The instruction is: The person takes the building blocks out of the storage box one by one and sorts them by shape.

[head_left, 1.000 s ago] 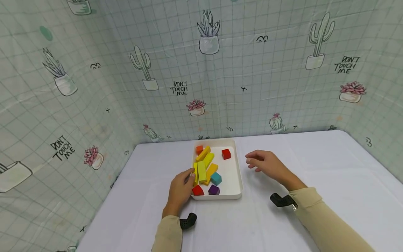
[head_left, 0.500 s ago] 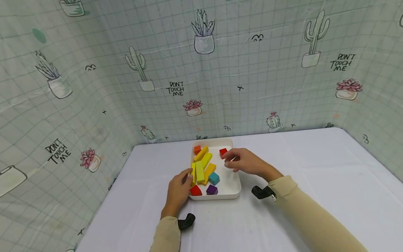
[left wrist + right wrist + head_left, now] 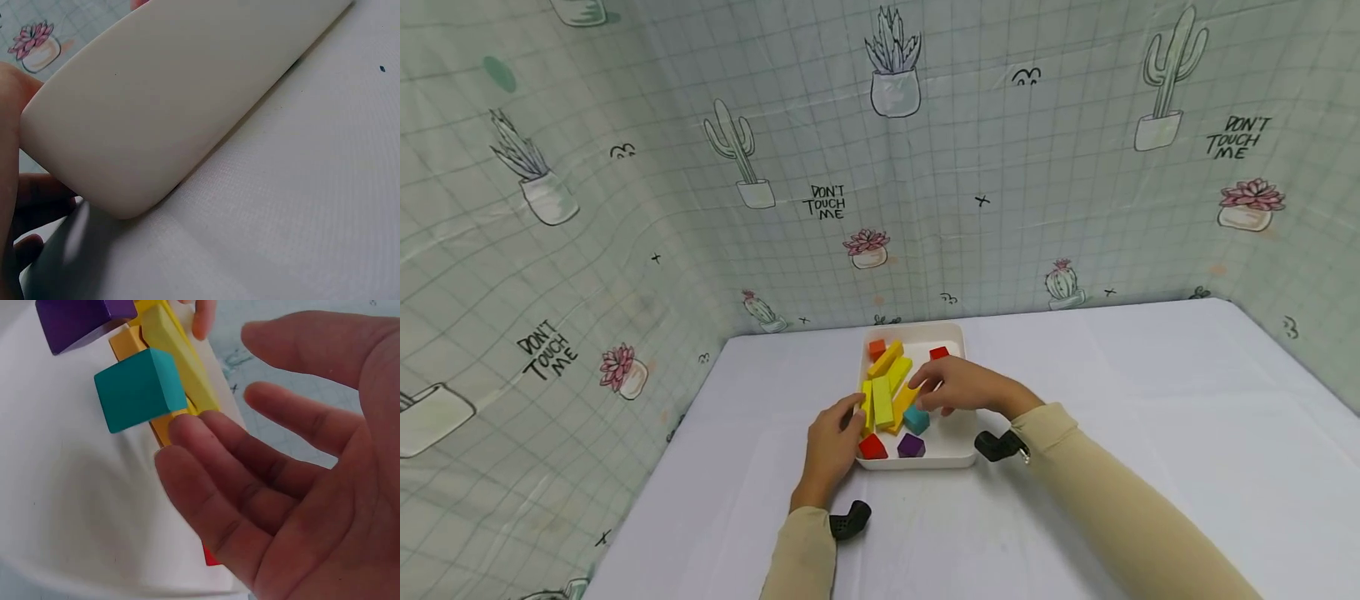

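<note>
A white tray (image 3: 951, 450) on the table holds colored blocks. My left hand (image 3: 831, 442) grips its left rim, with fingertips reaching over the wall; the left wrist view shows the tray's outer wall (image 3: 144, 112) against that hand. Over the tray hovers my right hand (image 3: 955, 387), palm down, fingers loosely bent and parted with nothing between them. Its fingertips are right by a teal cube (image 3: 140, 390), near several long yellow blocks (image 3: 882, 404) and an orange-yellow one (image 3: 904, 404). A purple block (image 3: 912, 446) lies at the near side. Right knuckles partly hide a red cube (image 3: 939, 353).
Another red block (image 3: 872, 447) lies in the tray's near left corner, and an orange cube (image 3: 877, 349) in the far left one. White cloth covers the table (image 3: 1090, 400). A patterned curtain (image 3: 985, 250) stands behind and along the sides.
My right hand has moved left from beside the tray, past the red cube, to above the teal cube. The left hand stays at the left rim. The blocks have not moved.
</note>
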Motion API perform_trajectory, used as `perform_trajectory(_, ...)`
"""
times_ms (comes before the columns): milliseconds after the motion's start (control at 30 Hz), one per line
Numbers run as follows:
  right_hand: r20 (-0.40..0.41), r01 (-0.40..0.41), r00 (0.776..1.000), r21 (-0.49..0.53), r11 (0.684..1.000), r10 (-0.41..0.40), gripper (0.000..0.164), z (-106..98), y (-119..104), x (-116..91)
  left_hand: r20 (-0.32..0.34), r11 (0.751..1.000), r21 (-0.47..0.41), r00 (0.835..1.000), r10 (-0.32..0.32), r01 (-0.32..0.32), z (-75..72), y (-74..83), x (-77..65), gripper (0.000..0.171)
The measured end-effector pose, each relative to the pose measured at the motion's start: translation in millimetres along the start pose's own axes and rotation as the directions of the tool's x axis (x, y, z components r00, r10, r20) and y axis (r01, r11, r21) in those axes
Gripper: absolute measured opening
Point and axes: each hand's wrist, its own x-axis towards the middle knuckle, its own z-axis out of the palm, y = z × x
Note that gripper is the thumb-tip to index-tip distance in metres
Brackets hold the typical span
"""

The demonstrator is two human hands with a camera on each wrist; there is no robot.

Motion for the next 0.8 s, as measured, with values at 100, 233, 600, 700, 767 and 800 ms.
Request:
perform_trajectory(100, 0.034, -0.016, 0.999, -0.016, 1.000, 0.017, 0.039, 3.7, -2.4, 4.1, -0.004, 1.000, -0.001, 1.000, -0.011, 0.011, 0.2, -1.3, -0.3, 0.036)
perform_trajectory(233, 0.058, -0.033, 0.998, -0.048, 0.998, 0.035, 0.037, 9.5, -1.5, 6.6, -0.009, 1.000, -0.002, 1.000, -0.026, 0.026, 1.2, -4.0, -1.8, 0.037)
perform_trajectory(600, 0.031, -0.057, 0.998, -0.153, 0.987, 0.062, 0.033, 19.5, -0.5, 10.9, -0.009, 1.000, -0.006, 1.000, -0.008, 0.008, -1.6, -3.1, -1.4, 0.036)
perform_trajectory(700, 0.011, -0.070, 0.997, -0.191, 0.979, 0.073, 0.032, 21.6, -1.3, 11.2, -0.007, 1.000, -0.005, 1.000, 0.002, -0.003, -1.8, -3.0, -0.5, 0.036)
perform_trajectory(767, 0.001, -0.071, 0.997, -0.208, 0.976, 0.073, 0.030, 22.0, -1.9, 10.9, -0.005, 1.000, -0.001, 1.000, 0.009, -0.009, -1.7, -2.7, 0.3, 0.036)
perform_trajectory(800, -0.004, -0.071, 0.997, -0.217, 0.974, 0.072, 0.030, 22.0, -2.0, 10.9, -0.004, 1.000, 0.003, 1.000, 0.012, -0.012, -1.6, -2.6, 0.9, 0.036)
